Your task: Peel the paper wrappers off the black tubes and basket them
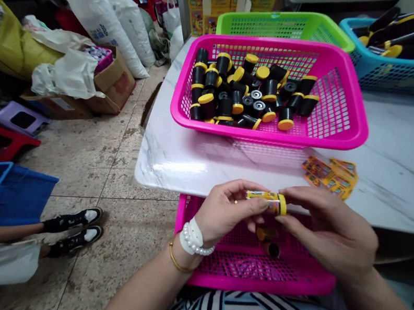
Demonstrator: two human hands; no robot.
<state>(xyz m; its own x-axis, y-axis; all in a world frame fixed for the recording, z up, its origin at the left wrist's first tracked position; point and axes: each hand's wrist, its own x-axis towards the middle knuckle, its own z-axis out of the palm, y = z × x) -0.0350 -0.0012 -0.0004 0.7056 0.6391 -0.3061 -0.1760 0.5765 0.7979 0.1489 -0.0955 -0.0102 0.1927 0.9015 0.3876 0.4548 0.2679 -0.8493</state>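
Observation:
Between my two hands is a small cylinder (274, 204) with a yellow cap and a printed yellow wrap. My left hand (226, 212) has its fingers closed round the wrapped body. At the capped end, my right hand (322, 228) pinches with thumb and forefinger. Below them a pink basket (246, 270) rests at my lap, with a few similar cylinders (271, 249) partly hidden by my hands. Printed orange sheets (331, 175) lie on the table by my right hand.
On the marble-patterned table (167, 153) stands a larger pink basket (334, 96) of black cylinders with yellow caps (259, 88). Behind it are a green basket (276, 24) and a blue basket (395, 73). At left, a seated person's shoes (78, 227) show beside a blue crate (10, 193).

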